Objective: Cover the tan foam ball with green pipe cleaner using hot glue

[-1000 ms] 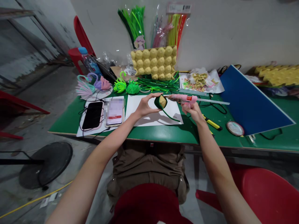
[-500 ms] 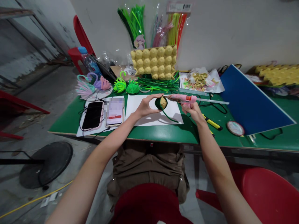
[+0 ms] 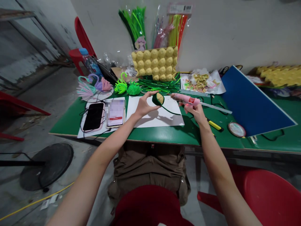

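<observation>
Between the thumb and fingers of my left hand is an egg-carton cup, yellowish on its exposed face and wrapped round in dark green pipe cleaner. A loose green pipe cleaner end trails from it to the right, over a white sheet of paper. My right hand is closed round the handle of a pink hot glue gun. Its nozzle points left, a short gap away from the cup. A clear glue stick juts out of the gun's back.
Behind the paper lie green pipe cleaners and a yellow egg carton. Pipe-cleaner swans and two phones are at left. A yellow cutter, a tape roll and a leaning blue board are at right.
My left hand has moved the wrapped cup slightly left and up. The glue gun has tilted and its nozzle has come away from the cup, widening the gap.
</observation>
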Demonstrator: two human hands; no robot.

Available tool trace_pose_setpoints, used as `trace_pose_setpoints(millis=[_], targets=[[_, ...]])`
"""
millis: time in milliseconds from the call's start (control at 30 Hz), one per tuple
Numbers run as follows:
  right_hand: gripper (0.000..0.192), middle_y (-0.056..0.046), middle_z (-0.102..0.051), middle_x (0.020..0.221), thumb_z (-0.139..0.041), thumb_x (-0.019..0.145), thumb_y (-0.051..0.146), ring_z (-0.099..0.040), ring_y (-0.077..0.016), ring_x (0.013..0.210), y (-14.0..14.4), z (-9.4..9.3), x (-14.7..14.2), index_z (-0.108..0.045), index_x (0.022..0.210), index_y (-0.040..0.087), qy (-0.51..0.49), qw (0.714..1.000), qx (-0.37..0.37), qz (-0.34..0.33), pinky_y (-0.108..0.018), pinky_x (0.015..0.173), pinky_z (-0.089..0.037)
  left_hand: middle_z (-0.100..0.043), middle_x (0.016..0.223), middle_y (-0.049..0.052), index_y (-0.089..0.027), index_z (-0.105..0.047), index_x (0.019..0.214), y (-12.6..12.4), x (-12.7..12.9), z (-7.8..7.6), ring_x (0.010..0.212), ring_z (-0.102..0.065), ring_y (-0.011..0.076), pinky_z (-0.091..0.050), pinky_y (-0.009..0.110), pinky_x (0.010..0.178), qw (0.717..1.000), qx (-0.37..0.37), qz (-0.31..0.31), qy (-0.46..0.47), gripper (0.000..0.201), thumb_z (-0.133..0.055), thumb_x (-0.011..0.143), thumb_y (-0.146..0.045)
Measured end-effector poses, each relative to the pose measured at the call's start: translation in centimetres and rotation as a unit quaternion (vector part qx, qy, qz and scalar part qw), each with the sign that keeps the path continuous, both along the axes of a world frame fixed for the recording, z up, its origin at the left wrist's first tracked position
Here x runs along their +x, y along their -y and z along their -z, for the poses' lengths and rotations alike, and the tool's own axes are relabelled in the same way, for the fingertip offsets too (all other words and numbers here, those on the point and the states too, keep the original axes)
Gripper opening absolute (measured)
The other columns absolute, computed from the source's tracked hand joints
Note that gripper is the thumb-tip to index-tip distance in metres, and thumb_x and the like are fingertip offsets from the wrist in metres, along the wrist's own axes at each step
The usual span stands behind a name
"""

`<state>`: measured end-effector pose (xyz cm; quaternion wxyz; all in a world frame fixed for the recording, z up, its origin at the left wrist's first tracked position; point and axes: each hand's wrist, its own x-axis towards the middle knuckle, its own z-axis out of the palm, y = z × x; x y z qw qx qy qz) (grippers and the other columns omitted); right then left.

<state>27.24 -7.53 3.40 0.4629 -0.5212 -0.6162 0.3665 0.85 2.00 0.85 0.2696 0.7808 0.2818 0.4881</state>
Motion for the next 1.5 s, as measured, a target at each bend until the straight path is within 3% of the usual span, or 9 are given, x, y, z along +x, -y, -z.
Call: trace_pose_setpoints(millis=[133,267,500,667,933,1100,1200,1367,1500], targets=[[0.05,-0.009,-0.074,0.092,-0.077,0.068,0.062,-0.063,-0.0253,0.079,-0.1,-0.2,0.8,-0.073,0.1,0.024,-0.012,0.997,0.062,0.052,-0.036,0.066,-0.05,-0.075,0.122,0.012,-0.018,-0.068,0.117,-0.5,0.1,0.2,0.117,-0.07,0.0284,-0.053,0.04,0.102,0.998,-0.041,-0.035,0.034,0.064,-0.092,0.061,-0.034],[0.039,-0.005,-0.07,0.082,-0.081,0.063,0.054,-0.059,-0.0228,0.075,0.1,-0.7,2.9,-0.069,0.083,0.024,0.037,0.99,0.077,0.116,-0.035,0.067,-0.049,-0.075,0.121,0.014,-0.016,-0.067,0.111,-0.8,0.2,0.3,0.113,-0.071,0.0288,-0.055,0.042,0.101,0.993,-0.096,-0.037,0.066,0.064,-0.094,0.057,-0.038],[0.044,-0.004,-0.07,0.09,-0.082,0.06,0.045,-0.062,-0.0216,0.078,1.2,-0.4,9.0,-0.07,0.096,0.022,0.152,0.974,0.101,0.136,-0.034,0.071,-0.049,-0.075,0.12,0.016,-0.016,-0.066,0.107,-1.2,0.2,0.6,0.109,-0.073,0.0281,-0.056,0.044,0.101,0.982,-0.147,-0.047,0.106,0.067,-0.096,0.052,-0.041],[0.027,-0.008,-0.074,0.095,-0.074,0.064,0.031,-0.066,-0.0252,0.088,1.0,0.2,12.8,-0.073,0.089,0.022,0.267,0.951,0.096,0.127,-0.037,0.079,-0.052,-0.076,0.117,0.015,-0.016,-0.067,0.105,-1.4,0.2,0.9,0.106,-0.073,0.0277,-0.057,0.044,0.099,0.98,-0.153,-0.051,0.113,0.067,-0.096,0.051,-0.044],[0.03,-0.012,-0.078,0.102,-0.068,0.067,0.026,-0.07,-0.0302,0.091,-0.3,0.7,14.7,-0.078,0.095,0.021,0.376,0.919,0.027,0.115,-0.042,0.08,-0.055,-0.077,0.113,0.015,-0.015,-0.067,0.105,-1.3,0.1,0.7,0.104,-0.074,0.0272,-0.057,0.045,0.1,0.975,-0.18,-0.041,0.123,0.069,-0.097,0.049,-0.043],[0.03,-0.01,-0.077,0.095,-0.067,0.08,0.034,-0.069,-0.0277,0.086,1.3,-2.4,10.0,-0.079,0.105,0.021,0.326,0.929,0.075,0.16,-0.037,0.074,-0.053,-0.077,0.11,0.015,-0.014,-0.067,0.106,-1.3,0.2,0.7,0.105,-0.074,0.0283,-0.058,0.045,0.098,0.968,-0.209,-0.019,0.135,0.07,-0.097,0.049,-0.044],[0.032,-0.006,-0.072,0.082,-0.07,0.084,0.043,-0.065,-0.0224,0.075,1.6,-3.8,4.1,-0.077,0.107,0.023,0.233,0.964,0.088,0.092,-0.035,0.071,-0.052,-0.077,0.105,0.015,-0.014,-0.067,0.103,-1.2,0.4,0.8,0.104,-0.074,0.0296,-0.059,0.046,0.097,0.96,-0.232,-0.002,0.156,0.072,-0.097,0.047,-0.046],[0.052,-0.001,-0.064,0.079,-0.085,0.07,0.051,-0.06,-0.0171,0.072,0.0,-2.5,-5.7,-0.074,0.113,0.024,0.072,0.993,0.091,0.008,-0.031,0.067,-0.053,-0.077,0.095,0.012,-0.015,-0.066,0.098,-1.1,0.9,1.0,0.101,-0.075,0.0307,-0.06,0.049,0.094,0.947,-0.27,0.028,0.172,0.073,-0.098,0.042,-0.049],[0.042,-0.002,-0.068,0.083,-0.084,0.069,0.054,-0.059,-0.0144,0.065,-1.7,-1.1,-9.1,-0.075,0.096,0.024,-0.097,0.988,0.116,0.041,-0.031,0.06,-0.051,-0.078,0.093,0.01,-0.017,-0.065,0.096,-1.0,1.0,1.1,0.1,-0.075,0.0301,-0.06,0.05,0.094,0.934,-0.301,0.02,0.192,0.072,-0.098,0.042,-0.05]])
